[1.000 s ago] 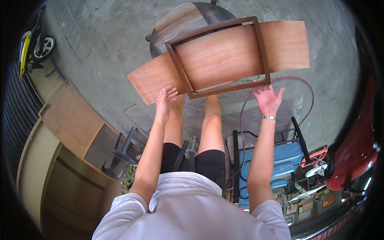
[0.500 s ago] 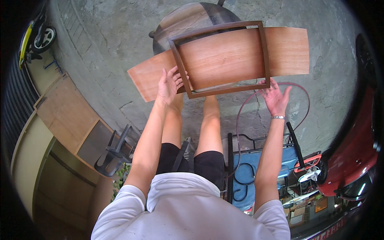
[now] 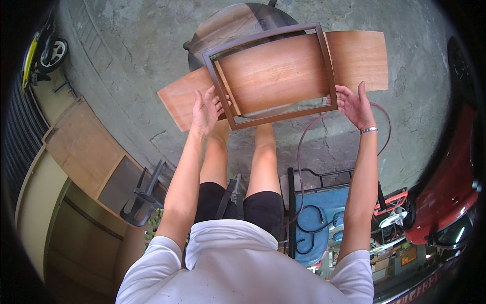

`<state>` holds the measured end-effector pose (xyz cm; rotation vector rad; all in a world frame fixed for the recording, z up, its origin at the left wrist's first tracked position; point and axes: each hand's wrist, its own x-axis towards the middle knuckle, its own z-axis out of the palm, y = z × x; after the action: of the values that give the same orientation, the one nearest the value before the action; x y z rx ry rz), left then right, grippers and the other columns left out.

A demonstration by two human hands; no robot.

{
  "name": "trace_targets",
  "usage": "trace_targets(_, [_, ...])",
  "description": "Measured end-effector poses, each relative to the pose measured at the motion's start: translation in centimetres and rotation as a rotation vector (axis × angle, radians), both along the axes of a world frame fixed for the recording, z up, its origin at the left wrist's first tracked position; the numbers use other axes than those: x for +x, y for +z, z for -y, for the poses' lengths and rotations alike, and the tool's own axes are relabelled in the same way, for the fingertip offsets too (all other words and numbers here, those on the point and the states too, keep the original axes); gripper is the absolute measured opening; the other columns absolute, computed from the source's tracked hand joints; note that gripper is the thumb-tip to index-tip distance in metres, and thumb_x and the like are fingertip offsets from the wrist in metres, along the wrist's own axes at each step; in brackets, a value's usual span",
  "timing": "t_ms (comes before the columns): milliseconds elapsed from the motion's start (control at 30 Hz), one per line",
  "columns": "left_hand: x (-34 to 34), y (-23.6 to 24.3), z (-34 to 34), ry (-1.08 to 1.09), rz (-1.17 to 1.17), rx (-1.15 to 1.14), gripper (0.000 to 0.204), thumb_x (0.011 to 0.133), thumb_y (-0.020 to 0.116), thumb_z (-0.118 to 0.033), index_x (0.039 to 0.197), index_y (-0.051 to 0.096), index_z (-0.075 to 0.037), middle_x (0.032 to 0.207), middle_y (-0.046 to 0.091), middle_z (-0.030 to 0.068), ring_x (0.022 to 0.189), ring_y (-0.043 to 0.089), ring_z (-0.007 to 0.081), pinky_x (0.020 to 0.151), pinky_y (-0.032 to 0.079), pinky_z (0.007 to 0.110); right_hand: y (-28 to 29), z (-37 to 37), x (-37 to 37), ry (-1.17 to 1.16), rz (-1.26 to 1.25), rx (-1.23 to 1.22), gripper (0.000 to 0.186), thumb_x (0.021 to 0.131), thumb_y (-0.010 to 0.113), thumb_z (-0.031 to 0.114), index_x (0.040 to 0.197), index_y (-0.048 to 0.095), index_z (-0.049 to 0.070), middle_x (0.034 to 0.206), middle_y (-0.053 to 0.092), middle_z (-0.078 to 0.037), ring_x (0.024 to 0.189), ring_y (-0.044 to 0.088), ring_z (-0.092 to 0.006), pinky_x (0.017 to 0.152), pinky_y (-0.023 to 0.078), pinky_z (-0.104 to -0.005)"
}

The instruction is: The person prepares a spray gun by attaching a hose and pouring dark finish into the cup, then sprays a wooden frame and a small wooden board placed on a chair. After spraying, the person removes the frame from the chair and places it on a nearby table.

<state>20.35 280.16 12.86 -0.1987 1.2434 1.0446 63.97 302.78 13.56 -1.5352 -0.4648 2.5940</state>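
Observation:
A dark brown rectangular wooden frame is held between my two hands above a reddish plywood board. My left hand supports its left side, the fingertips showing inside the opening and the thumb standing apart. At the lower right corner, the fingers of my right hand curl against the frame, thumb raised. A pale wood strip shows just inside the frame's left side. The board lies across a round, dark-and-brown top, which it partly covers.
A blue-topped cart with black rails stands near right, a dark red hose looping by it. A black chair and wooden panel are at left. A red car stands at far right.
The frame has shifted left and turned slightly, its left side coming nearer me. My right hand has moved up and closed in on the frame's right side; my left hand has followed leftward.

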Motion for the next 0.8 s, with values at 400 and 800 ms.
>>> trace_targets(400, [-0.2, 0.2, 1.4, 0.157, 0.121, -0.004, 0.084, 0.097, 0.023, -0.079, 0.142, 0.049, -0.013, 0.121, 0.065, 0.0154, 0.109, 0.061, 0.0275, 0.097, 0.046, 0.041, -0.3, -0.7, -2.1, 0.075, -0.017, 0.006, 0.108, 0.089, 0.01, 0.089, 0.147, 0.045, 0.005, 0.116, 0.068, -0.012, 0.108, 0.066, -0.0256, 0.094, 0.048, -0.0366])
trace_targets(800, [-1.3, 1.5, 2.7, 0.222, 0.311, 0.15, 0.079, 0.096, 0.028, -0.08, 0.139, 0.052, -0.019, 0.119, 0.065, 0.0149, 0.106, 0.061, 0.0283, 0.094, 0.045, 0.039, 0.0, 0.3, -2.3, -0.036, -0.162, -0.055, 0.1, 0.088, 0.019, 0.09, 0.144, 0.045, 0.011, 0.105, 0.065, -0.016, 0.096, 0.064, -0.029, 0.09, 0.05, -0.0409])
